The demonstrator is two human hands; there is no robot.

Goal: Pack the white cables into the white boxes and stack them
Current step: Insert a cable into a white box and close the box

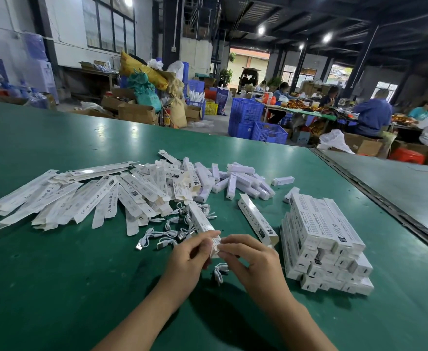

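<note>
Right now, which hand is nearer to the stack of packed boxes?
Right. The right hand sits just left of the stack of packed boxes, not touching it; the left hand is further left, beyond the right. Both pinch the end of a white box.

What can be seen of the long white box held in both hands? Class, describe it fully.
The white box is a long, slim carton, apparently cardboard, with dark print along its side. It points away from the person, its far end over the loose white cables on the green table. The left hand and right hand pinch its near end, where the flap looks open. Whether a cable is inside cannot be told.
</note>
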